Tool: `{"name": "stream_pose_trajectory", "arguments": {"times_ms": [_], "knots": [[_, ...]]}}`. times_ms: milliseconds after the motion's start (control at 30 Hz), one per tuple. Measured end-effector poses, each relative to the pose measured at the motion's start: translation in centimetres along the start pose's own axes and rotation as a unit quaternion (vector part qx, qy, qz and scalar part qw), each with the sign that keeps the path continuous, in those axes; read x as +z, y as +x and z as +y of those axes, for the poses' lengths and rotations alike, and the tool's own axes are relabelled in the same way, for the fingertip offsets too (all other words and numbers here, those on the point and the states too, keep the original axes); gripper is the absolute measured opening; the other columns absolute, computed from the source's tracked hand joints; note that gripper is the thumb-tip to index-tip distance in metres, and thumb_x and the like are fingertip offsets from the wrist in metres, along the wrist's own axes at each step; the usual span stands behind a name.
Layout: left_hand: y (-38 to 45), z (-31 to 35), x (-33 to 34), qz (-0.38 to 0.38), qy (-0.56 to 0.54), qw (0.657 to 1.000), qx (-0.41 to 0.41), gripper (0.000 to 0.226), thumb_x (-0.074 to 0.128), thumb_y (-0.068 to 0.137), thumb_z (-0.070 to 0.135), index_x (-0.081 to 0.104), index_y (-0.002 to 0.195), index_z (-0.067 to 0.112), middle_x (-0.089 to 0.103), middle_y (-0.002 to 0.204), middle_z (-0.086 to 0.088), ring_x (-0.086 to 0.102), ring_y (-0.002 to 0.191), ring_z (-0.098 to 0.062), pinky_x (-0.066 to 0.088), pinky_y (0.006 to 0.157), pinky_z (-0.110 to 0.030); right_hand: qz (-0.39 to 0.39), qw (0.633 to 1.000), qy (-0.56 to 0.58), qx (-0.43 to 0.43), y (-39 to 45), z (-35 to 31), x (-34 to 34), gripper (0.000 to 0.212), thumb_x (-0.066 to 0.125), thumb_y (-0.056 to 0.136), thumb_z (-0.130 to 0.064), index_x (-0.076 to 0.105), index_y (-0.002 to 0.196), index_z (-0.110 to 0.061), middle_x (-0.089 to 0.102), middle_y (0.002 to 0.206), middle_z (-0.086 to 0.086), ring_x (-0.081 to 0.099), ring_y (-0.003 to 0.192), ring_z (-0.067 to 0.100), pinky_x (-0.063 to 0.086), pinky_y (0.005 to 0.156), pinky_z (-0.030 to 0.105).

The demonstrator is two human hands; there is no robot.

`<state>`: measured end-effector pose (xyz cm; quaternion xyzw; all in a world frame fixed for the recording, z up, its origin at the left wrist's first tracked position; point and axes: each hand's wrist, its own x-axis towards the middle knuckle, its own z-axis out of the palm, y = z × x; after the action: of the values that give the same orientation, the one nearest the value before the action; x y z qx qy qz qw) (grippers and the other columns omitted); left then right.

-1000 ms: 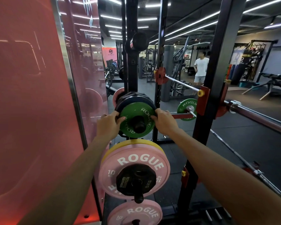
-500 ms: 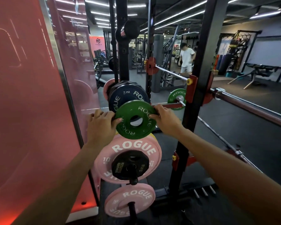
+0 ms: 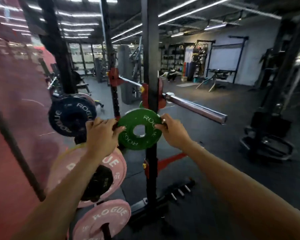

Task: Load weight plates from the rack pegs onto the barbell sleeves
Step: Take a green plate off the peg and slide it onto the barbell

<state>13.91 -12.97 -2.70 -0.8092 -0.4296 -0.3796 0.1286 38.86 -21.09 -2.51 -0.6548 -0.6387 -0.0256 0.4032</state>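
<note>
I hold a small green Rogue plate (image 3: 140, 129) in the air in front of the black rack upright (image 3: 150, 70). My left hand (image 3: 102, 134) grips its left rim and my right hand (image 3: 171, 131) grips its right rim. Its centre hole is empty. The chrome barbell sleeve (image 3: 196, 109) juts out bare to the upper right of the plate, resting in the red hook on the upright. A dark blue plate (image 3: 70, 116) stays on the upper peg at left.
Below my left arm hang a large pink plate (image 3: 111, 167) with a small black plate (image 3: 99, 184) on it, and a smaller pink plate (image 3: 104, 219) under that. A red mirrored wall (image 3: 12, 118) is at left. A person crouches at the far back. Another dark rack stands at right.
The green plate came off the peg, leaving the blue plate behind, and has moved right with both hands toward the upright. My view has swung right, bringing the sleeve's end into sight.
</note>
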Motion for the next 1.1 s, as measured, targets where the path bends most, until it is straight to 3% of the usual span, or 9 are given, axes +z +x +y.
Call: {"name": "stream_pose_trajectory", "arguments": {"times_ms": [133,267,433,567,733,900,1100], "knots": [[0.1,10.4,2.9,-0.015,-0.039,0.998,0.039,0.042,0.051,0.087,0.054,0.067,0.090,0.016,0.065,0.079,-0.008,0.057,0.090,-0.031,0.038,0.082,-0.046,0.009,0.998,-0.045,0.052,-4.6,6.9,-8.1,0.034,0.059,0.093,-0.038,0.050,0.112,-0.012,0.068,0.093,0.013,0.062,0.085,0.037,0.049,0.069,0.043],[0.0,20.5,5.7,-0.025,-0.077,0.995,0.053,0.036,0.065,0.088,0.048,0.069,0.089,0.012,0.063,0.076,-0.013,0.058,0.093,-0.034,0.036,0.083,-0.048,0.023,0.991,-0.061,0.114,-8.6,13.6,-15.2,0.027,0.060,0.092,-0.038,0.051,0.109,-0.018,0.068,0.092,0.007,0.063,0.082,0.032,0.047,0.066,0.037],[0.7,28.9,8.4,-0.053,-0.105,0.991,0.063,0.038,0.063,0.089,0.050,0.070,0.096,0.014,0.066,0.087,-0.013,0.056,0.102,-0.032,0.032,0.091,-0.049,0.042,0.985,-0.068,0.155,-11.0,19.7,-20.6,0.023,0.058,0.092,-0.039,0.052,0.107,-0.022,0.068,0.090,0.005,0.063,0.081,0.032,0.051,0.071,0.041],[2.7,31.4,11.1,-0.068,-0.097,0.992,0.044,0.041,0.055,0.091,0.054,0.068,0.103,0.017,0.067,0.096,-0.009,0.053,0.109,-0.029,0.029,0.096,-0.047,0.037,0.985,-0.061,0.159,-9.8,22.8,-21.8,0.023,0.058,0.093,-0.041,0.050,0.105,-0.024,0.068,0.090,0.005,0.063,0.076,0.027,0.053,0.069,0.043],[5.6,32.2,15.1,-0.037,-0.144,0.988,0.039,0.037,0.056,0.090,0.053,0.067,0.094,0.018,0.066,0.085,-0.001,0.054,0.099,-0.023,0.025,0.082,-0.038,0.036,0.989,-0.059,0.130,-6.1,26.3,-21.3,0.017,0.053,0.096,-0.042,0.047,0.104,-0.028,0.059,0.077,-0.011,0.055,0.063,0.002,0.039,0.054,0.022],[8.5,32.5,19.2,-0.038,-0.138,0.989,0.025,0.033,0.060,0.090,0.051,0.065,0.088,0.019,0.065,0.079,0.002,0.054,0.091,-0.023,0.023,0.082,-0.038,0.004,0.990,-0.057,0.131,-1.7,30.0,-20.4,0.028,0.054,0.096,-0.043,0.051,0.113,-0.021,0.061,0.084,-0.008,0.062,0.073,0.015,0.045,0.064,0.031],[9.9,32.4,23.0,-0.002,-0.149,0.989,0.015,0.035,0.057,0.088,0.051,0.064,0.086,0.017,0.064,0.073,0.005,0.056,0.080,-0.022,0.031,0.084,-0.041,-0.026,0.994,-0.039,0.103,2.4,34.5,-19.1,0.028,0.057,0.093,-0.044,0.052,0.109,-0.021,0.062,0.082,-0.009,0.062,0.070,0.012,0.047,0.065,0.030]]}}
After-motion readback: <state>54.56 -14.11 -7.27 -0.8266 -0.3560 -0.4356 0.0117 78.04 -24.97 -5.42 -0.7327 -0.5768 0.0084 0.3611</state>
